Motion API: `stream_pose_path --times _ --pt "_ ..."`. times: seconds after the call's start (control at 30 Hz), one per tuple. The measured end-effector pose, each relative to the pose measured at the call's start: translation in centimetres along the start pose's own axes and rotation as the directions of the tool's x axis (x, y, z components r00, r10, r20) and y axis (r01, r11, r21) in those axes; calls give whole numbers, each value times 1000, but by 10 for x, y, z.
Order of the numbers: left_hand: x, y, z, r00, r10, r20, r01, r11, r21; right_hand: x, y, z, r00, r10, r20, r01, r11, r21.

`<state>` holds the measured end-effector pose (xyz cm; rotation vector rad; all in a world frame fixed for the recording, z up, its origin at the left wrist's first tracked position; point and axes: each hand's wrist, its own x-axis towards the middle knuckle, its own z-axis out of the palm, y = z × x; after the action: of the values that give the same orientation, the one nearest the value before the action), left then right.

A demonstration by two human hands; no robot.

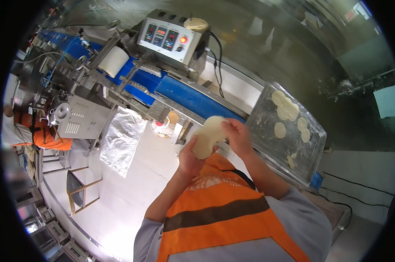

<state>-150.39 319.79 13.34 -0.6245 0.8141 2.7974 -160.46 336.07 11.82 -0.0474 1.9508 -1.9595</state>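
In front of my orange apron, my left hand (190, 159) holds flat, pale dough rounds (204, 145), thumb on top and fingers underneath. My right hand (238, 137) pinches the edge of an overlapping dough round (215, 126) just beyond them. How many rounds lie in the stack cannot be made out. Close to my right hand, a clear tray (260, 146) rests over the end of the blue conveyor belt (193, 98). Several dough rounds (287, 109) lie in the tray, some overlapping, with a few scraps (290, 161) near its lower edge.
A control box (167, 39) with a lit red button stands behind the belt, a dough piece (196, 24) on top. Farther left is a white roller (113, 61). A container with a red cap (163, 124) sits below the belt. Another person (42, 131) works at far left.
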Motion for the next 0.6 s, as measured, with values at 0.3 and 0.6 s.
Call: stream_pose_path --times 0.3,0.6 --pt "-30 34 -94 911 23 -411 -119 971 -210 65 -3 63 938 335 89 -343 934 95" --pt "-47 45 -145 804 309 -509 -372 928 -25 238 41 198 953 276 124 -292 946 141"
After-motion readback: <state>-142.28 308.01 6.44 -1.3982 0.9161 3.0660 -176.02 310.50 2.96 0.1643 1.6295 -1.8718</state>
